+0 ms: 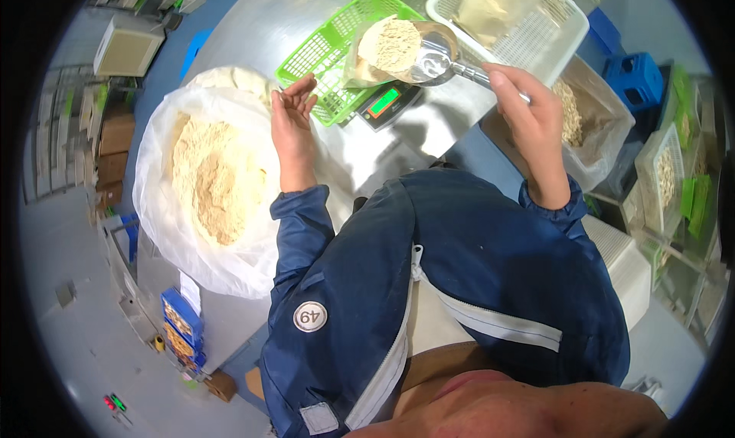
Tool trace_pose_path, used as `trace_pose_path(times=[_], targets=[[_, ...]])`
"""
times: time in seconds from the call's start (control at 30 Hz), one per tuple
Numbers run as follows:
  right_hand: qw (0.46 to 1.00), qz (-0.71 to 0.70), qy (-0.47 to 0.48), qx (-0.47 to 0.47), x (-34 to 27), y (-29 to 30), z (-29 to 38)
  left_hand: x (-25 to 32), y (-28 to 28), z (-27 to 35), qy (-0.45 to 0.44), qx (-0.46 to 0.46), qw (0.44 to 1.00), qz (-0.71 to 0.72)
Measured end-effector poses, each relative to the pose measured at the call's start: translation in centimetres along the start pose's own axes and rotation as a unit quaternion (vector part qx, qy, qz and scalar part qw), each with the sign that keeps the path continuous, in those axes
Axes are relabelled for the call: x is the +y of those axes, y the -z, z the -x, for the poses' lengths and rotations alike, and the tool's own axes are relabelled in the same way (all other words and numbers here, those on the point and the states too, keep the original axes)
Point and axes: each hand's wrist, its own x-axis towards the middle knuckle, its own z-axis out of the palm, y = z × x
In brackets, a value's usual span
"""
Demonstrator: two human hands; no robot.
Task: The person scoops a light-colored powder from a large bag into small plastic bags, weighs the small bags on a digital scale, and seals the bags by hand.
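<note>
My right hand (pixel 531 108) grips the handle of a metal scoop (pixel 434 59). A heap of pale cream powder (pixel 391 43) fills the scoop's front end. Beneath and beside it shows a clear plastic bag (pixel 351 73); whether the scoop touches the bag, I cannot tell. A digital scale (pixel 383 106) with a lit green display sits just below, its platform mostly hidden. My left hand (pixel 296 125) is raised with nothing in it, palm turned towards the scoop, fingers apart. Close by on its left stands a large white plastic sack (pixel 152 191) holding more of the powder (pixel 218 185), hollowed in the middle.
A green plastic basket (pixel 313 47) lies behind the scale on the metal table (pixel 244 33). To its right is a white perforated basket (pixel 519 47) with a bag inside. A lined box of pale dried slices (pixel 568 113) stands beyond my right hand, near a blue stool (pixel 633 82).
</note>
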Motion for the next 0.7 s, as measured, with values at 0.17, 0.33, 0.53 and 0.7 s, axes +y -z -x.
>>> trace_pose_path(times=[0.17,0.33,0.53,0.7], targets=[[0.998,-0.047,0.023,-0.027,-1.4,-1.6,0.4,-1.2,1.9,5.0,0.022,0.014,0.998,0.052],[0.986,-0.088,0.043,-0.132,-2.1,-6.5,0.0,-2.0,4.2,11.4,0.064,0.035,0.996,0.056],[0.947,-0.108,0.070,-0.294,-1.0,-17.3,-0.5,-1.1,5.9,17.4,0.070,0.042,0.996,0.029],[0.908,-0.002,0.164,-0.386,0.5,-28.0,0.4,-1.4,8.3,20.8,0.054,0.093,0.993,0.039]])
